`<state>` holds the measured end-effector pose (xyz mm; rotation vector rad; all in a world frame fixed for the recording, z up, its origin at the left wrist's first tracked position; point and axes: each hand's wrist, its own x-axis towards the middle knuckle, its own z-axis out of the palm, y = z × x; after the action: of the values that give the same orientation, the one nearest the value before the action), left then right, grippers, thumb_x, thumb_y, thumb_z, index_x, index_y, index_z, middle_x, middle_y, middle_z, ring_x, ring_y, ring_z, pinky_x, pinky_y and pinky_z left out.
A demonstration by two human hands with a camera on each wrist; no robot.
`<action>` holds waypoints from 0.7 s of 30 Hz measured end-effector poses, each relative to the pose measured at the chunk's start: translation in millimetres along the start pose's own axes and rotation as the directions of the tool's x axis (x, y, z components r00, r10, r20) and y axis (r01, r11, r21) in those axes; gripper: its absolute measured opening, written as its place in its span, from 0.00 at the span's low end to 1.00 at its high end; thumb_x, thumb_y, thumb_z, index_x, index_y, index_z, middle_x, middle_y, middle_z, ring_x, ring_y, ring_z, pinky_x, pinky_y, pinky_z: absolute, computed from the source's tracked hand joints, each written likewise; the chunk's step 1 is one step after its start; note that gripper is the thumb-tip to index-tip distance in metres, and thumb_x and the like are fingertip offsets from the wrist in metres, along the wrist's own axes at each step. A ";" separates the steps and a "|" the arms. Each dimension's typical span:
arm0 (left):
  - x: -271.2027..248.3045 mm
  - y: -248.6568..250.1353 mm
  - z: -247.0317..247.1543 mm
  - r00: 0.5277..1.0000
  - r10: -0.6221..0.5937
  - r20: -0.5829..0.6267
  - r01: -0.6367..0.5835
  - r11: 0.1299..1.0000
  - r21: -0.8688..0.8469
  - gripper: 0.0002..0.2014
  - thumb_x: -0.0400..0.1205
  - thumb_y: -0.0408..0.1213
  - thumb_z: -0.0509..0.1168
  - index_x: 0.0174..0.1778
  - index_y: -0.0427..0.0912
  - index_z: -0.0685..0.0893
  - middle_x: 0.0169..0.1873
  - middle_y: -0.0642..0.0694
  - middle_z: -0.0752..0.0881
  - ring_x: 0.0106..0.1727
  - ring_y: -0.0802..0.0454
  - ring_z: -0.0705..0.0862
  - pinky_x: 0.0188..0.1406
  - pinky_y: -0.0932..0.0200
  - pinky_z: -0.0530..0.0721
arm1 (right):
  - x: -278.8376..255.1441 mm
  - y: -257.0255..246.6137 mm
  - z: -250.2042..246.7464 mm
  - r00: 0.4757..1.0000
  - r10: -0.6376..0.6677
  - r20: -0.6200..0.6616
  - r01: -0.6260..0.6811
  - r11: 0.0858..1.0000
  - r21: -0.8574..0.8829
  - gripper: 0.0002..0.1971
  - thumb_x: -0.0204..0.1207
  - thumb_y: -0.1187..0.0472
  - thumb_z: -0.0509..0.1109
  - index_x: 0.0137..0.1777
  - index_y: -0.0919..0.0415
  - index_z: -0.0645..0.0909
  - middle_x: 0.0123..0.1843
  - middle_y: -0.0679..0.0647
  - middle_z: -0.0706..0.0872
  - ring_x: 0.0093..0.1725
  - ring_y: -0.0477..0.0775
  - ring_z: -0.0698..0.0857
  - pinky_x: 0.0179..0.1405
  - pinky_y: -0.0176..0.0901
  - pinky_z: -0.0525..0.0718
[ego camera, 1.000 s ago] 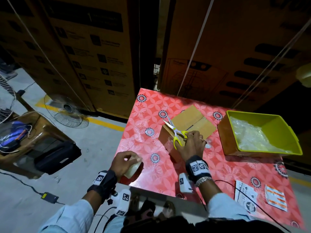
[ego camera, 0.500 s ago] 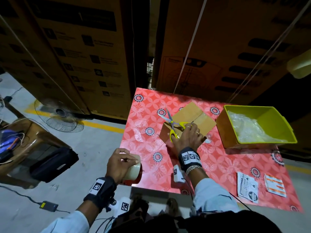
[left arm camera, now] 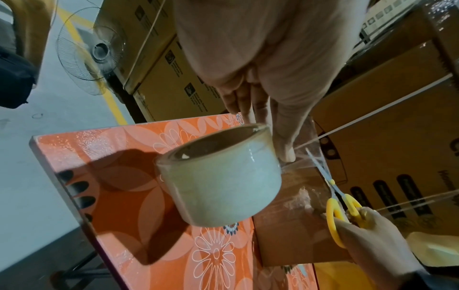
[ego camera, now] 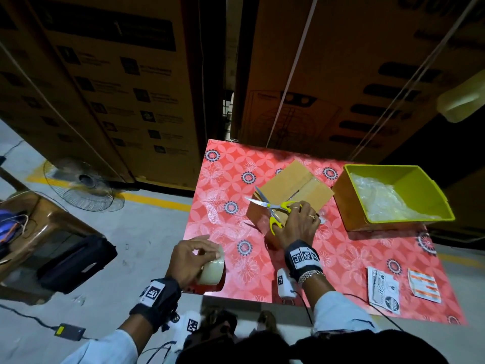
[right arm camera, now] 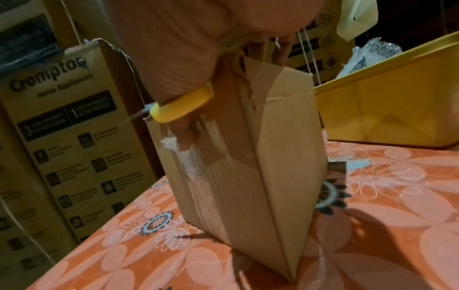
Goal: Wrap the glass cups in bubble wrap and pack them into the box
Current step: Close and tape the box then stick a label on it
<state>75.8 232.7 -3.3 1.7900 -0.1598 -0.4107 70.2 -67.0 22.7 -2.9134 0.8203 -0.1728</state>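
Clearly I am at the sealing step; my left hand [ego camera: 187, 261] curls round the tape roll [ego camera: 211, 269] at the table's [ego camera: 223, 179] near left corner; my right hand [ego camera: 298, 227] grips the scissors [ego camera: 275, 208] against the closed box [ego camera: 294, 190], mid-table; no cups show, so presumably packed; next, I judge, trim and press the tape.
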 end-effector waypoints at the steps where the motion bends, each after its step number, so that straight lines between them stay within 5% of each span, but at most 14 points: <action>1: 0.7 0.9 1.5 1.000 -0.001 0.009 0.001 1.000 -0.004 0.07 0.71 0.28 0.84 0.37 0.45 0.97 0.47 0.52 0.95 0.66 0.60 0.87 0.67 0.66 0.79 | 0.5 -2.4 0.2 1.000 0.012 0.009 -0.012 1.000 0.007 0.36 0.61 0.38 0.83 0.64 0.55 0.78 0.69 0.57 0.75 0.69 0.63 0.75 0.70 0.62 0.70; 6: 5.4 2.3 3.2 0.996 0.089 -0.024 -0.086 0.991 0.101 0.08 0.73 0.31 0.84 0.40 0.50 0.98 0.40 0.55 0.95 0.50 0.55 0.93 0.57 0.81 0.76 | -11.2 8.4 -10.2 1.000 0.014 0.000 -0.013 0.919 0.393 0.22 0.61 0.52 0.85 0.52 0.58 0.84 0.64 0.55 0.75 0.62 0.62 0.76 0.65 0.58 0.72; 9: 5.2 2.4 -4.9 0.995 0.091 -0.048 -0.085 0.989 0.117 0.07 0.74 0.32 0.83 0.40 0.52 0.97 0.40 0.57 0.95 0.48 0.55 0.93 0.56 0.75 0.81 | -31.0 25.8 -24.2 0.994 -0.099 -0.055 0.113 0.847 0.520 0.11 0.69 0.54 0.82 0.36 0.61 0.86 0.55 0.52 0.82 0.52 0.58 0.79 0.51 0.53 0.82; 12: 2.4 0.1 -15.7 0.996 0.029 -0.085 -0.021 0.995 0.098 0.07 0.75 0.32 0.83 0.39 0.50 0.97 0.40 0.56 0.95 0.48 0.56 0.94 0.54 0.57 0.89 | -59.8 24.6 -36.4 0.985 -0.169 0.031 0.129 0.845 0.519 0.23 0.72 0.45 0.79 0.25 0.58 0.78 0.35 0.46 0.80 0.42 0.55 0.78 0.39 0.51 0.81; 16: -2.4 -4.5 -31.7 0.997 -0.034 -0.076 0.032 0.999 -0.028 0.04 0.75 0.27 0.81 0.40 0.41 0.97 0.42 0.45 0.95 0.49 0.43 0.94 0.57 0.45 0.90 | -84.0 -0.7 -23.9 0.937 -0.063 0.343 -0.093 0.902 0.421 0.36 0.65 0.25 0.73 0.26 0.62 0.76 0.19 0.51 0.71 0.23 0.57 0.73 0.25 0.47 0.73; 18: -4.1 -8.7 -35.9 0.998 -0.039 -0.057 0.037 0.999 -0.034 0.03 0.76 0.26 0.80 0.41 0.37 0.96 0.42 0.42 0.95 0.49 0.38 0.93 0.56 0.44 0.90 | -90.5 -17.3 -7.5 0.900 -0.019 0.436 -0.146 0.928 0.343 0.34 0.66 0.24 0.70 0.28 0.60 0.77 0.23 0.51 0.76 0.29 0.61 0.80 0.29 0.48 0.79; 21: -4.6 -15.2 -38.0 0.997 -0.064 -0.030 0.064 0.998 -0.018 0.02 0.75 0.29 0.82 0.40 0.36 0.96 0.41 0.41 0.95 0.49 0.34 0.92 0.55 0.43 0.89 | -99.7 -46.0 20.1 0.862 -0.025 0.507 -0.114 0.964 0.241 0.27 0.74 0.29 0.66 0.44 0.56 0.83 0.47 0.58 0.89 0.49 0.67 0.88 0.46 0.50 0.84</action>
<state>83.5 272.7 -9.2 1.7867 -0.0773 -0.4285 12.0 25.8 1.2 -2.4986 0.7033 0.4418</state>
